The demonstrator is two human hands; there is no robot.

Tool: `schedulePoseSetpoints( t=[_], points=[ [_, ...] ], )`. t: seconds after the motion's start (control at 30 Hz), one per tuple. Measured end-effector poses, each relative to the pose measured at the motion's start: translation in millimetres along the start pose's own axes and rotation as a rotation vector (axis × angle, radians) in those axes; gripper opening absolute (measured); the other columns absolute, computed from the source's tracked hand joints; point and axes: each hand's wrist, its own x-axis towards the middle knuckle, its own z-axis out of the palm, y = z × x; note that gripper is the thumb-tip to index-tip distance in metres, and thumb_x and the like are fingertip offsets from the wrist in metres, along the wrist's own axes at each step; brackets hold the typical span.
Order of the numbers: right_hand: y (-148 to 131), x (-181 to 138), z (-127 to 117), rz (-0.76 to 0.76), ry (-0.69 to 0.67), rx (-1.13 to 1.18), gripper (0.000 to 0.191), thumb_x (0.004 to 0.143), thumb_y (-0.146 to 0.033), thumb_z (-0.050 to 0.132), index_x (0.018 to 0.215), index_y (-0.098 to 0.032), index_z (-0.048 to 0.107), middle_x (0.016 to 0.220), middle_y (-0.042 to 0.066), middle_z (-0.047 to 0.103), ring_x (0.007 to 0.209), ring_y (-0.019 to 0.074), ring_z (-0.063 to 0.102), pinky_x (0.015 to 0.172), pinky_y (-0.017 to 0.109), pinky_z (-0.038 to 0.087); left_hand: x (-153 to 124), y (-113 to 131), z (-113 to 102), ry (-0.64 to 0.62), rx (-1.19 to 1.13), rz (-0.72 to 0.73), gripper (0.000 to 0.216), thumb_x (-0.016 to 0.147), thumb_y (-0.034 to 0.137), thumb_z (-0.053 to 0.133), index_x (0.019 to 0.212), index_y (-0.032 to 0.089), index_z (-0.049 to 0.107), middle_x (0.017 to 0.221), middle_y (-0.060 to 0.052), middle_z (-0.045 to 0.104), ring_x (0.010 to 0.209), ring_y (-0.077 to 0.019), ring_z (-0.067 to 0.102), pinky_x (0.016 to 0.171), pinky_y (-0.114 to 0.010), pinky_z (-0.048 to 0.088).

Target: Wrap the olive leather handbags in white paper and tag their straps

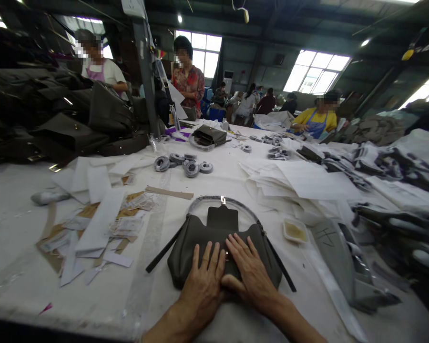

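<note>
Both my hands lie flat, palms down, on a dark grey bag (196,238) at the near edge of a white table (232,181). My left hand (202,281) and right hand (250,269) sit side by side, fingers spread and gripping nothing, pressing the bag's front so it stays flat and steady. The flap (221,220) stands open behind them, the wrapped handle (203,202) arching beyond. A small tray (295,230) sits just right. My fingers hide the clasp; my forearms are cut off below.
</note>
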Motion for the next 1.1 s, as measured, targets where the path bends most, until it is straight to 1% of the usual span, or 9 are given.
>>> schedulePoseSetpoints(
  t=[0.17, 0.3, 0.4, 0.5, 0.6, 0.73, 0.9, 1.03, 1.1],
  points=[
    [-6, 38, -8, 0.138, -0.039, 0.146, 0.062, 0.092, -0.058, 0.051, 0.142, -0.02, 0.047, 0.149, 0.01, 0.045, 0.139, 0.0274, 0.038, 0.118, 0.052, 0.025, 9, 0, 2, 0.014, 0.01, 0.055, 0.087, 0.079, 0.072, 0.055, 0.131, 0.003, 0.055, 0.137, -0.026, 0.053, 0.128, -0.043, 0.049, 0.102, -0.061, 0.039],
    [-11, 39, -19, 0.178, -0.099, 0.19, 0.069, 0.087, -0.066, 0.054, 0.142, -0.024, 0.048, 0.148, 0.01, 0.047, 0.134, 0.0301, 0.044, 0.114, 0.049, 0.029, -7, -48, -1, 0.08, 0.017, 0.153, 0.081, 0.08, 0.072, 0.054, 0.129, 0.008, 0.058, 0.133, -0.021, 0.058, 0.121, -0.0329, 0.058, 0.101, -0.046, 0.043],
    [-18, 31, -19, 0.219, -0.119, 0.201, 0.078, 0.08, -0.071, 0.058, 0.142, -0.025, 0.047, 0.149, 0.011, 0.046, 0.135, 0.0324, 0.042, 0.114, 0.049, 0.03, -24, -87, 3, 0.205, 0.073, 0.18, 0.068, 0.088, 0.065, 0.047, 0.134, 0.016, 0.055, 0.136, -0.012, 0.059, 0.124, -0.0247, 0.055, 0.112, -0.039, 0.03],
    [-26, 23, -16, 0.227, -0.118, 0.224, 0.08, 0.08, -0.072, 0.058, 0.145, -0.027, 0.043, 0.153, 0.01, 0.039, 0.14, 0.0311, 0.035, 0.118, 0.05, 0.022, -36, -102, 12, 0.274, 0.118, 0.19, 0.071, 0.089, 0.065, 0.044, 0.141, 0.017, 0.047, 0.143, -0.009, 0.052, 0.136, -0.0224, 0.042, 0.121, -0.039, 0.01],
    [-29, 22, -17, 0.214, -0.064, 0.241, 0.073, 0.085, -0.066, 0.056, 0.146, -0.028, 0.041, 0.156, 0.007, 0.035, 0.144, 0.0263, 0.029, 0.121, 0.047, 0.014, -41, -99, 18, 0.3, 0.113, 0.13, 0.074, 0.089, 0.062, 0.043, 0.144, 0.012, 0.041, 0.144, -0.012, 0.051, 0.141, -0.0237, 0.034, 0.121, -0.043, 0.007],
    [-28, 25, -19, 0.186, -0.084, 0.252, 0.069, 0.088, -0.059, 0.055, 0.146, -0.025, 0.041, 0.155, 0.007, 0.036, 0.145, 0.0257, 0.027, 0.122, 0.048, 0.01, -34, -86, 17, 0.281, 0.108, 0.088, 0.064, 0.093, 0.055, 0.04, 0.141, 0.013, 0.045, 0.142, -0.014, 0.052, 0.135, -0.0253, 0.043, 0.12, -0.046, 0.009],
    [-23, 26, -14, 0.181, -0.102, 0.289, 0.069, 0.086, -0.049, 0.06, 0.146, -0.021, 0.041, 0.156, 0.01, 0.034, 0.145, 0.026, 0.026, 0.122, 0.049, 0.007, -1, -49, 16, 0.216, 0.045, 0.137, 0.063, 0.09, 0.058, 0.045, 0.131, 0.011, 0.055, 0.133, -0.017, 0.06, 0.125, -0.03, 0.055, 0.108, -0.046, 0.038],
    [-11, 26, -22, 0.227, -0.124, 0.529, 0.064, 0.082, -0.037, 0.066, 0.141, -0.019, 0.049, 0.147, 0.011, 0.047, 0.141, 0.0267, 0.036, 0.121, 0.051, 0.012, 17, -28, 19, 0.213, -0.054, 0.106, 0.063, 0.093, 0.053, 0.046, 0.14, 0.011, 0.045, 0.137, -0.015, 0.057, 0.126, -0.0278, 0.055, 0.1, -0.043, 0.048],
    [3, 27, -34, 0.247, -0.136, 0.717, 0.059, 0.079, -0.037, 0.069, 0.134, -0.021, 0.056, 0.139, 0.009, 0.057, 0.133, 0.0268, 0.047, 0.117, 0.048, 0.026, 17, -26, 17, 0.254, -0.076, 0.112, 0.057, 0.097, 0.045, 0.043, 0.144, 0.013, 0.04, 0.137, -0.012, 0.058, 0.124, -0.0245, 0.056, 0.099, -0.04, 0.05]
  ],
)
